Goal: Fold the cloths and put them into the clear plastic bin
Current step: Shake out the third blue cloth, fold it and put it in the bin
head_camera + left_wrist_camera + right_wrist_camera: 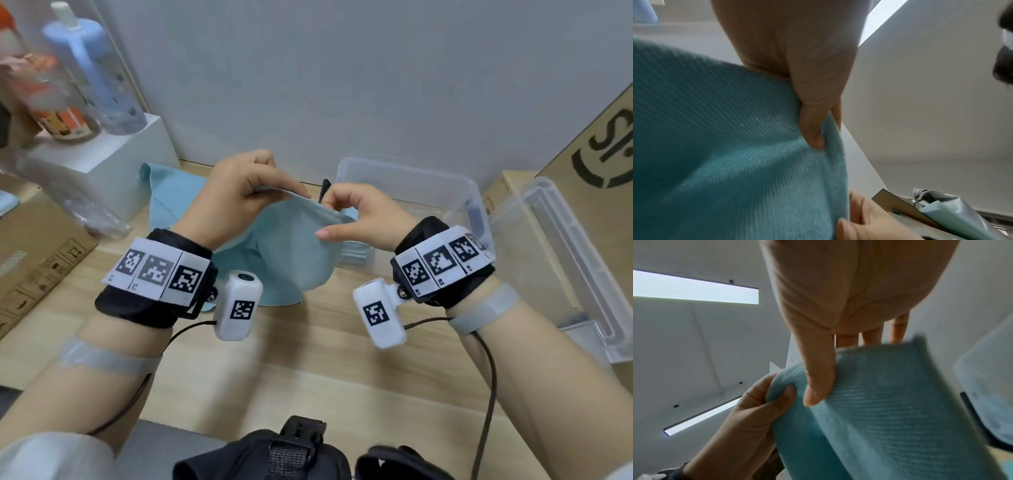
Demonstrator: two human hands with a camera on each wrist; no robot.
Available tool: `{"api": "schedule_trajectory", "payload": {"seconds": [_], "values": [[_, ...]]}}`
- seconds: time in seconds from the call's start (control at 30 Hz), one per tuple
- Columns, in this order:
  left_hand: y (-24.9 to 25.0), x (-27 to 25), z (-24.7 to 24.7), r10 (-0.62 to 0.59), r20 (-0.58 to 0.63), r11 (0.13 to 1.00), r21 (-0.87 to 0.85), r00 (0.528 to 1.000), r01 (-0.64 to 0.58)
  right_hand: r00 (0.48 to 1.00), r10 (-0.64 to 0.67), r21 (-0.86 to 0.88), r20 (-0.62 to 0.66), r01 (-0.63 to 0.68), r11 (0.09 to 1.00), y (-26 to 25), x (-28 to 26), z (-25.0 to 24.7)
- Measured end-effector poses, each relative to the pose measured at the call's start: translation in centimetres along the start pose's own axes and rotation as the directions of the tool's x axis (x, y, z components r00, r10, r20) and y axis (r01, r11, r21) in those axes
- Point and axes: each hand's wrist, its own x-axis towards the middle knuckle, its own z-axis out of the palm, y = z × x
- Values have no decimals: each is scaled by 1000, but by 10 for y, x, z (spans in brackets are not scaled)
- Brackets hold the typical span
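Both hands point(291, 205) pinch ribbed teal cloth point(294, 250).

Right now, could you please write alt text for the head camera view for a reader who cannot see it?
Two hands hold a light blue cloth up over a wooden table, the left hand and right hand each pinching its top edge. A clear plastic bin sits behind the right hand, and another blue cloth lies behind the left.

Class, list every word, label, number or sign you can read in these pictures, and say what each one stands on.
"S", a large black letter inside a partial ring, cut off at the edge: cardboard box, right.
Handling symbols: brown carton, left; no words legible.
Square coded markers and tiny captions: wristbands; unreadable.
Bottle print: blurred.
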Motion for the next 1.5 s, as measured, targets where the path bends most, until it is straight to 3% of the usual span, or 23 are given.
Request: {"api": "schedule_trajectory", "payload": {"seconds": [0.1,0.2,0.33,0.47,0.6,0.77,0.83,1.07,1.2,1.37,1.5], "values": [[3,-1,0,-37,46,995,90,998,33,989,2,-6,-151,-3,1000,5,-14,-14],[-3,-7,-1,-126,78,966,238,989,104,917,4,64,-399,23,998,11,-30,-32],[-4,-11,-4,-162,-108,938,293,981,187,767,15,66,-641,36,997,19,-51,-53],[3,-1,-5,-171,-267,975,95,948,202,662,16,129,-750,123,984,16,-62,-64],[12,1,3,-257,-280,966,-68,925,248,628,8,157,-778,182,971,12,-78,-73],[26,-12,8,-278,-98,932,-268,956,243,615,40,165,-788,149,975,5,-114,-75],[35,-16,3,-258,-86,907,-366,962,210,610,46,182,-791,163,970,-4,-130,-75],[46,-11,-1,-227,-59,818,-554,972,157,683,112,300,-722,163,940,-14,-154,-82],[26,-1,24,-290,37,848,-453,956,275,678,220,294,-702,-6,956,27,-146,-85],[-10,7,72,-364,60,925,-97,930,368,658,316,205,-684,-242,948,91,-128,-80],[-27,8,101,-398,2,917,2,917,398,575,379,160,-725,-396,904,132,-129,-74]]}}
